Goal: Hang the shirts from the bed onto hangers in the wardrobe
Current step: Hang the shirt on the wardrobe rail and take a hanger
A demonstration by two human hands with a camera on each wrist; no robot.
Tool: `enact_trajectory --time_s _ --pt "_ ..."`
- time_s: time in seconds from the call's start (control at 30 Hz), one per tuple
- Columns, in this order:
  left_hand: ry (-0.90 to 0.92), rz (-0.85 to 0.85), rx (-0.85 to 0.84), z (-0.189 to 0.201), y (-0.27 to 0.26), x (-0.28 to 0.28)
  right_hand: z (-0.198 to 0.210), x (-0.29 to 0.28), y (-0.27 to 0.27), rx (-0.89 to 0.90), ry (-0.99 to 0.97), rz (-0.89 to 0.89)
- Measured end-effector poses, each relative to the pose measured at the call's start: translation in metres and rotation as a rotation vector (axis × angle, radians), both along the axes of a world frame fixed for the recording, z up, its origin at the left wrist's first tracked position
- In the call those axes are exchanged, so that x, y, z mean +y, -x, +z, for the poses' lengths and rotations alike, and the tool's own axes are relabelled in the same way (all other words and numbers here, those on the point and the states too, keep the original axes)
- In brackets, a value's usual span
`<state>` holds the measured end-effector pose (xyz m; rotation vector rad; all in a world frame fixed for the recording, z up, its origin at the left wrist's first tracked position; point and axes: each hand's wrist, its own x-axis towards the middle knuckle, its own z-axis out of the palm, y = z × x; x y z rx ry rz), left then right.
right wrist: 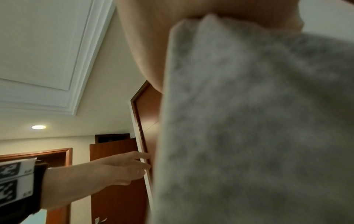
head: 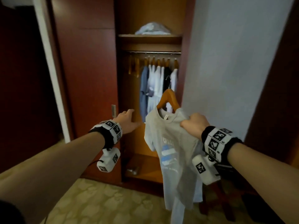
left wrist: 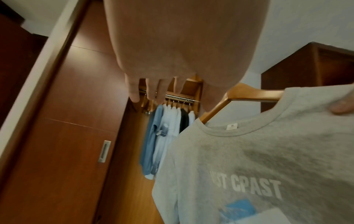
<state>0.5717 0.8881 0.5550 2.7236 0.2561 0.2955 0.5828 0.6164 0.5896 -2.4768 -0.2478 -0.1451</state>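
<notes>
Right hand (head: pixel 195 125) grasps grey T-shirt (head: pixel 174 152) on wooden hanger (head: pixel 169 98), frame centre; left hand (head: pixel 127 121) released, fingers straight, near wardrobe (head: pixel 90 70) door edge.

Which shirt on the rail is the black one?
The black shirt, second from the right on the rail, between white shirts; the leftmost is blue.

The left hand (left wrist: pixel 172 50) reaches with straight fingers (left wrist: pixel 134 89) toward the far wardrobe rail (left wrist: pixel 180 97), holding nothing. On the near right, a grey T-shirt (left wrist: pixel 268 159) sits on a wooden hanger (left wrist: pixel 249 97), a fingertip (left wrist: pixel 343 107) pressing its shoulder. Blue, white and black shirts (left wrist: pixel 166 128) hang from the rail. The wardrobe door (left wrist: pixel 63 136) stands left.
</notes>
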Motion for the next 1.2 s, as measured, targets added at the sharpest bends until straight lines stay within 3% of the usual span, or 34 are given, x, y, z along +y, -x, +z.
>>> enact_trajectory --time_s 0.2,0.37,0.67,1.07,1.2 --pt "-0.004 0.123 0.045 -0.019 -0.043 0.073 -0.005 0.096 -0.091 -0.005 -0.022 0.042" --pt "-0.043 0.197 0.042 -0.013 -0.119 0.124 -0.01 0.164 -0.185 -0.006 -0.06 0.09" --pt "-0.114 0.167 -0.018 0.045 -0.293 0.175 0.034 0.245 -0.362 -0.033 -0.103 0.106" --pt "-0.167 0.031 0.044 0.033 -0.486 0.239 0.038 0.323 -0.534 -0.014 -0.059 0.021" --pt "-0.22 -0.043 0.012 0.046 -0.544 0.271 0.049 0.346 -0.578 -0.053 -0.037 -0.048"
